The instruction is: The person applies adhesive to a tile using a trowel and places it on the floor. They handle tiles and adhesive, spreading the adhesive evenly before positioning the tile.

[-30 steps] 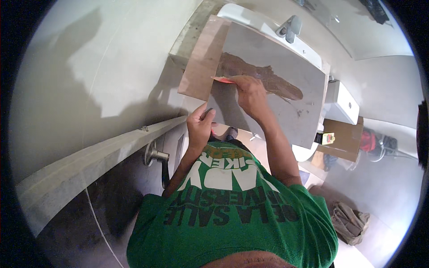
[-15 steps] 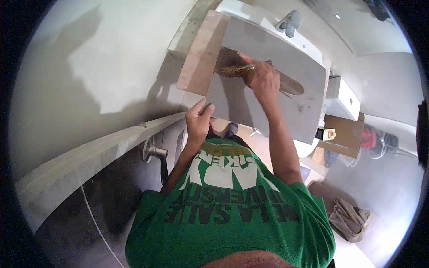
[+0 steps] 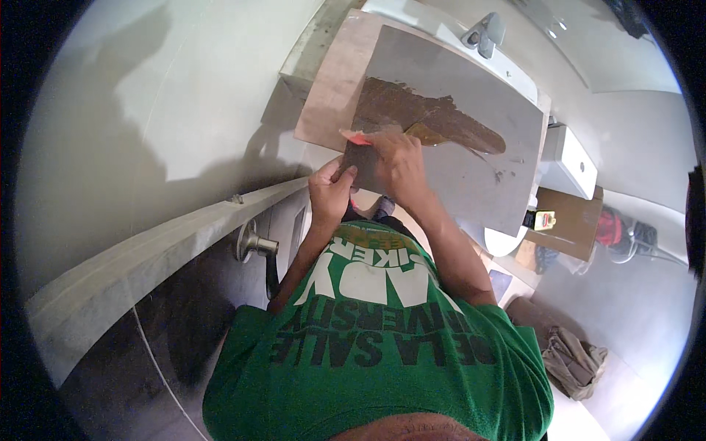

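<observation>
A large grey board [image 3: 471, 81] lies over a pale wooden panel [image 3: 327, 95] on the sink. Across its middle spreads a glossy wet brown patch [image 3: 448, 121], with a thinner smear reaching right. My right hand [image 3: 401, 162] is closed over the board's near left part, around a small flat piece with a red-orange edge [image 3: 357, 137]; its kind is mostly hidden by the fingers. My left hand [image 3: 331, 191] pinches the board's near left corner between thumb and fingers, close to the right hand.
Behind the board are a white sink [image 3: 419, 18] and a faucet [image 3: 485, 35]. On the right stand a white toilet tank [image 3: 570, 162], a yellow-and-black container [image 3: 544, 220] and a cardboard box [image 3: 570, 224]. A door with a lever handle [image 3: 257, 246] is close on my left.
My right hand has moved from the brown patch toward me and left, nearing my left hand. The brown patch now shows uncovered. My left hand keeps its pinch on the corner.
</observation>
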### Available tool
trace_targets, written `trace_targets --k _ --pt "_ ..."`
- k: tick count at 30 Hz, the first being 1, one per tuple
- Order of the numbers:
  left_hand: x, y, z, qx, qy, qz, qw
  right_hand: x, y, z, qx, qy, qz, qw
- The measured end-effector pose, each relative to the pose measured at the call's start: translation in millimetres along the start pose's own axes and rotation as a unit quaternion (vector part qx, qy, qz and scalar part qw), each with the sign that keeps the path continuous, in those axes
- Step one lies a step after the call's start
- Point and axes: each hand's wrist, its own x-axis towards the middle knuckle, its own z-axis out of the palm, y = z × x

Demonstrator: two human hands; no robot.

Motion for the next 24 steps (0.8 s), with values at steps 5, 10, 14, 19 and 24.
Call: trace_targets --k 5,10,14,19,24 --pt "1 -3 1 -0.09 0.014 -0.032 0.995 -7 7 -11 -0.076 0.03 0.023 0.996" --pt "2 -8 1 -0.072 0.004 -0.059 0.996 -25 13 14 -0.108 -0.026 -0.11 0.988" --pt "8 -16 -7 -0.153 0.009 -0.093 0.984 -26 15 12 -0.073 0.025 -0.074 0.994" --pt "6 -25 -7 -0.185 0.06 -0.161 0.968 34 102 -2 -0.195 0.076 0.058 0.976" --pt "-4 -33 -10 -0.318 0.054 -0.172 0.931 43 94 4 -0.138 -0.006 0.05 0.989"
